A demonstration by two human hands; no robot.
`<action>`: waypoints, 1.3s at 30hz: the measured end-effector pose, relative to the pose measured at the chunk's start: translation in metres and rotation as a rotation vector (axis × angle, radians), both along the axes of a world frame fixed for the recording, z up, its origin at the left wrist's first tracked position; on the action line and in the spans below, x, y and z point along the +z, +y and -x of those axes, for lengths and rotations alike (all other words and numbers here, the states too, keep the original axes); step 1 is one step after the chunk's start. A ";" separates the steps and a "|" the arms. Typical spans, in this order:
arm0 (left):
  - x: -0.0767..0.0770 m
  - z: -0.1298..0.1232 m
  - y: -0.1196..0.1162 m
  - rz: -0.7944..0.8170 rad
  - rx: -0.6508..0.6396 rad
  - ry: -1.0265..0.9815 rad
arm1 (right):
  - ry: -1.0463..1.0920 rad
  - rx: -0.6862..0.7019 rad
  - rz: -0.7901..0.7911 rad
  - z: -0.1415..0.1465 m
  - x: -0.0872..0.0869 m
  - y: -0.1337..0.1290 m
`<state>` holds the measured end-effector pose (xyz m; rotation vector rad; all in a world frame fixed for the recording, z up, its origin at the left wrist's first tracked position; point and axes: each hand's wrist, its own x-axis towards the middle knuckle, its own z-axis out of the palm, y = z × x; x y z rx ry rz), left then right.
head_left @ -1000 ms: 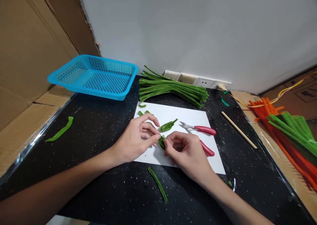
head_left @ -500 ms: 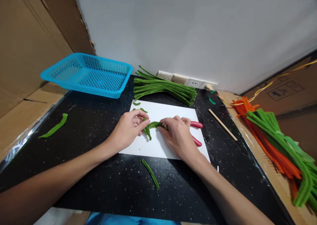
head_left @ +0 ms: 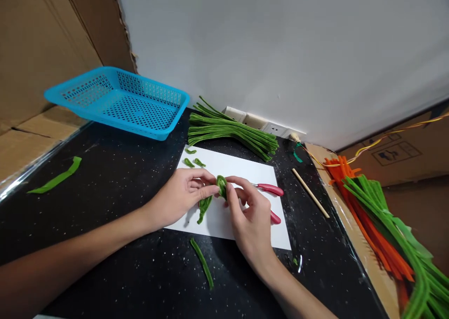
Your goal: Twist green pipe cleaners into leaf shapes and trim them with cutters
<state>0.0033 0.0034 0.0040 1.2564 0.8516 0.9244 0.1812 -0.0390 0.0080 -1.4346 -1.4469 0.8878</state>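
Above the white sheet [head_left: 213, 223], my left hand [head_left: 185, 192] and my right hand [head_left: 250, 213] pinch a looped green fuzzy stem piece [head_left: 221, 186] between them. A leaf-shaped green piece [head_left: 204, 207] hangs or lies just below my left fingers; whether it joins the loop is unclear. Small green loops [head_left: 188, 163] rest at the sheet's upper left. Red-handled pliers [head_left: 271, 189] lie on the sheet behind my right hand, partly hidden by it. A short green stem [head_left: 202, 263] is on the black table [head_left: 140, 272] in front of the sheet.
A blue basket [head_left: 140, 111] stands at the back left. Behind the sheet lies a bundle of green stems [head_left: 231, 132]. To the right are a wooden stick [head_left: 310, 192], orange stems [head_left: 372, 225] and more green stems [head_left: 389, 216]. A green strip [head_left: 58, 178] lies far left.
Both hands have come closer together, and the green piece between them now shows as a rounded loop. The small loops on the sheet are more exposed. The camera view has shifted slightly.
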 end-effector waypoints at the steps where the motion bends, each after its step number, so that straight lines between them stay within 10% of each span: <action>1: 0.000 -0.001 0.000 0.001 0.011 0.011 | 0.027 0.018 0.022 0.000 0.001 -0.002; 9: 0.002 0.002 -0.002 0.017 -0.072 0.035 | 0.363 0.166 0.238 -0.005 0.002 0.002; 39: 0.005 0.005 -0.004 0.176 -0.144 0.034 | 0.433 0.279 0.391 -0.007 0.005 0.004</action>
